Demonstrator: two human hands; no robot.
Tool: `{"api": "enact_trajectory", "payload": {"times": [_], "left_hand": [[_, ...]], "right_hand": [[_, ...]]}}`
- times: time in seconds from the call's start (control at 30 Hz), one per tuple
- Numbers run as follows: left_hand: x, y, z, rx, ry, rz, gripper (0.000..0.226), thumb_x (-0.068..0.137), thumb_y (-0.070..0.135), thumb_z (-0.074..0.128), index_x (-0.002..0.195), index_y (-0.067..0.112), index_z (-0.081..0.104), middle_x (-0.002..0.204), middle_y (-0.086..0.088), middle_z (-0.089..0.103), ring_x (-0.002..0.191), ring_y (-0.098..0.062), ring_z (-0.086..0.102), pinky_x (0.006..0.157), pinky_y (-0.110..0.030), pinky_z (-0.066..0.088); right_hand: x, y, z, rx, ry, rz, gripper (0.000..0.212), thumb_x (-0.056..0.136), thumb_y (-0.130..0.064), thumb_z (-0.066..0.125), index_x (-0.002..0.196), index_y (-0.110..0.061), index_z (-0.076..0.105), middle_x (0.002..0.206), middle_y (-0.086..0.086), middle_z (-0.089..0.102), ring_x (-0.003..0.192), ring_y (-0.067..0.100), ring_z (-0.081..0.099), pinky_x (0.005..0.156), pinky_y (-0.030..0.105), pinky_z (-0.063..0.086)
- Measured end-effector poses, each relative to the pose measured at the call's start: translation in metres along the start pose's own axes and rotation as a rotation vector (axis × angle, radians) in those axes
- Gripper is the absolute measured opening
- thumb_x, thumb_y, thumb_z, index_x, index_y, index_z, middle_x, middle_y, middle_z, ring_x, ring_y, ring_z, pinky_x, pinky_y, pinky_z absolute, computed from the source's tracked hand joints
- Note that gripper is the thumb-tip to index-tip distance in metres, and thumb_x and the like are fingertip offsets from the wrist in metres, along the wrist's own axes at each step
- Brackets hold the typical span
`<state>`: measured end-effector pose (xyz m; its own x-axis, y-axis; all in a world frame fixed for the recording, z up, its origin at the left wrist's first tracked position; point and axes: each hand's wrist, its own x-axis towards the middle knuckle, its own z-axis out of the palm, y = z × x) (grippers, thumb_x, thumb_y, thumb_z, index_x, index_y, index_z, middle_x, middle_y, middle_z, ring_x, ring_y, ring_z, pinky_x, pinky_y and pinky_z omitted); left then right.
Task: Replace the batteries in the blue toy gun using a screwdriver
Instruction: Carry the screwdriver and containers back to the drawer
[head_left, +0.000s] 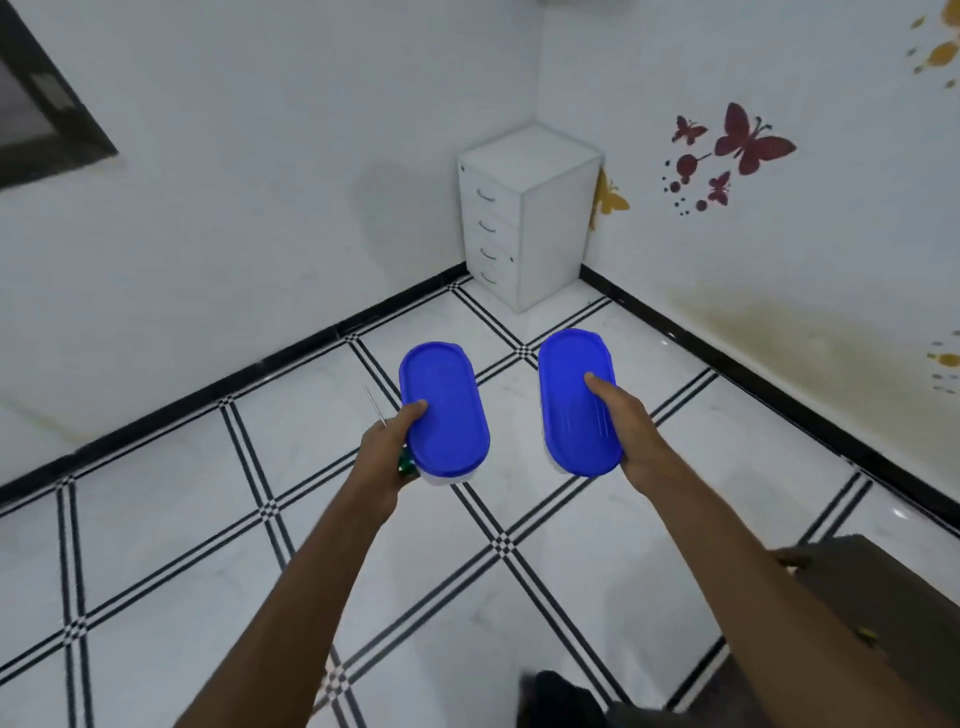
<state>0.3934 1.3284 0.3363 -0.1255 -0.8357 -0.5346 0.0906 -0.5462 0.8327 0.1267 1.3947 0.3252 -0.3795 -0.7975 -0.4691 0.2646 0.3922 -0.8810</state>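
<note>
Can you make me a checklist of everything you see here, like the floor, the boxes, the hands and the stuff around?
Surface: white tiled floor with black striped lines.
Job's things: two blue-lidded boxes, left box, right box; screwdriver beside the left box; toy gun not seen.
Clutter: nothing seen.
Grips: left hand holds the left box and screwdriver; right hand holds the right box.
Cables: nothing seen.
Surroundings: white drawer cabinet in the corner; butterfly stickers on the wall; brown furniture at right.

Glossy tiled floor (156, 519), smooth blue plastic lids (445, 410), thin metal screwdriver shaft (374, 405)
</note>
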Motion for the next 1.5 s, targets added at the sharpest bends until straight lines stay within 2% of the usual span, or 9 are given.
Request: {"api": "enact_trajectory", "payload": {"times": [0.23,0.37,0.53,0.67,0.77,0.93,1.07,1.37,1.5], "left_hand": [[0.169,0.088,0.009,0.004,-0.004,0.0,0.044,0.08,0.036,0.074,0.111,0.007,0.062,0.105,-0.01,0.071,0.088,-0.025,0.067,0.068,-0.032,0.054],[0.259,0.153,0.02,0.021,0.01,-0.019,0.03,0.082,0.032,0.073,0.097,0.008,0.062,0.096,-0.009,0.07,0.08,-0.022,0.066,0.06,-0.028,0.051],[0.367,0.228,0.024,0.034,0.024,-0.023,0.044,0.08,0.035,0.074,0.11,0.005,0.063,0.106,-0.011,0.072,0.093,-0.028,0.067,0.073,-0.036,0.05],[0.485,0.286,0.031,0.037,-0.033,-0.004,0.034,0.083,0.034,0.071,0.104,0.008,0.064,0.101,-0.007,0.073,0.087,-0.023,0.068,0.063,-0.03,0.052],[0.555,0.319,0.037,0.046,-0.065,-0.021,0.028,0.084,0.034,0.071,0.1,0.012,0.065,0.101,-0.005,0.073,0.088,-0.023,0.068,0.06,-0.028,0.052],[0.683,0.388,0.046,0.115,-0.123,-0.056,0.033,0.08,0.036,0.074,0.096,0.011,0.059,0.1,-0.007,0.073,0.092,-0.025,0.069,0.065,-0.031,0.054],[0.777,0.433,0.064,0.156,-0.142,-0.105,0.044,0.077,0.038,0.077,0.106,0.007,0.062,0.101,-0.007,0.074,0.1,-0.03,0.069,0.084,-0.043,0.057],[0.974,0.489,0.139,0.256,-0.227,-0.137,0.024,0.086,0.029,0.069,0.097,0.007,0.064,0.097,-0.008,0.073,0.09,-0.025,0.069,0.069,-0.034,0.056],[1.066,0.499,0.175,0.302,-0.227,-0.127,0.027,0.087,0.026,0.067,0.102,0.004,0.064,0.101,-0.01,0.073,0.095,-0.028,0.069,0.077,-0.038,0.056]], "right_hand": [[0.174,-0.067,0.07,0.058,-0.014,-0.011,0.03,0.087,-0.05,0.064,0.102,-0.024,0.067,0.111,0.0,0.07,0.106,0.025,0.064,0.097,0.047,0.051],[0.274,-0.116,0.104,0.104,-0.003,0.02,0.037,0.084,-0.051,0.067,0.108,-0.023,0.067,0.115,0.003,0.07,0.107,0.027,0.065,0.098,0.049,0.051],[0.384,-0.173,0.154,0.146,0.021,0.074,0.044,0.084,-0.051,0.067,0.115,-0.02,0.065,0.116,0.004,0.069,0.107,0.028,0.065,0.096,0.048,0.052],[0.49,-0.207,0.2,0.162,0.039,0.076,0.047,0.084,-0.052,0.066,0.119,-0.019,0.063,0.115,0.002,0.069,0.106,0.026,0.064,0.093,0.045,0.054],[0.553,-0.22,0.225,0.233,0.089,0.099,0.055,0.079,-0.055,0.07,0.121,-0.019,0.063,0.116,0.003,0.069,0.107,0.027,0.065,0.096,0.047,0.053],[0.65,-0.248,0.269,0.427,0.147,0.097,0.044,0.08,-0.049,0.072,0.114,-0.021,0.066,0.118,0.004,0.07,0.11,0.028,0.064,0.1,0.05,0.05],[0.726,-0.27,0.297,0.524,0.208,0.128,0.046,0.081,-0.047,0.072,0.117,-0.02,0.065,0.116,0.005,0.071,0.111,0.031,0.064,0.099,0.053,0.049],[0.936,-0.284,0.32,0.668,0.359,0.226,0.052,0.078,-0.047,0.074,0.122,-0.022,0.061,0.117,0.005,0.07,0.109,0.033,0.064,0.096,0.056,0.05],[1.033,-0.28,0.326,0.718,0.384,0.258,0.039,0.082,-0.046,0.07,0.115,-0.027,0.062,0.116,0.003,0.069,0.109,0.032,0.064,0.097,0.055,0.05]]}}
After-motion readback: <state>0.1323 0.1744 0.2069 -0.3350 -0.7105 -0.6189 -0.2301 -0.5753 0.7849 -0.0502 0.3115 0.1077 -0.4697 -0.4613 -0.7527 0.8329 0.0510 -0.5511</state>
